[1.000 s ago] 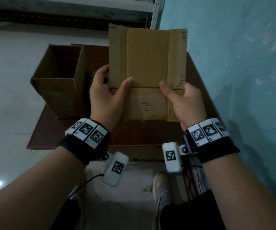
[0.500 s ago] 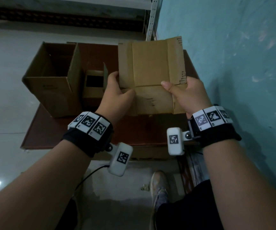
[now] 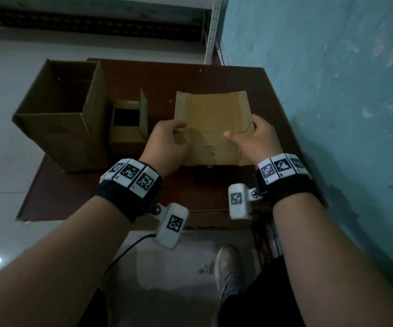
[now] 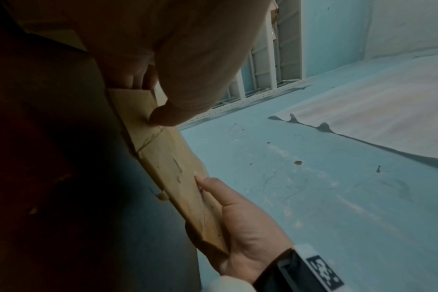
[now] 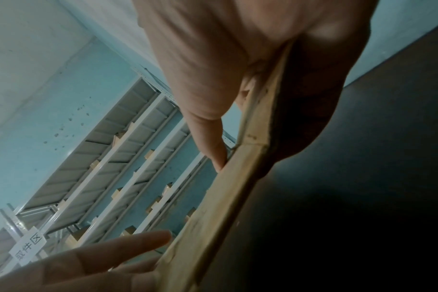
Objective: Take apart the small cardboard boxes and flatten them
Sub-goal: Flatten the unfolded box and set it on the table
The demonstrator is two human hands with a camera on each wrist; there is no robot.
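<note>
- The flattened box has come down from chest height to just over the desk.
- My left hand and right hand each pinch a side edge.
- I judge it light, stiff and creased; the edges near the fold suit my grip.

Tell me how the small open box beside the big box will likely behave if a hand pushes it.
The small open box looks like thin cardboard, so it is probably light and would slide on the table. Its raised flap would likely bend. The big box beside it may block it.
</note>
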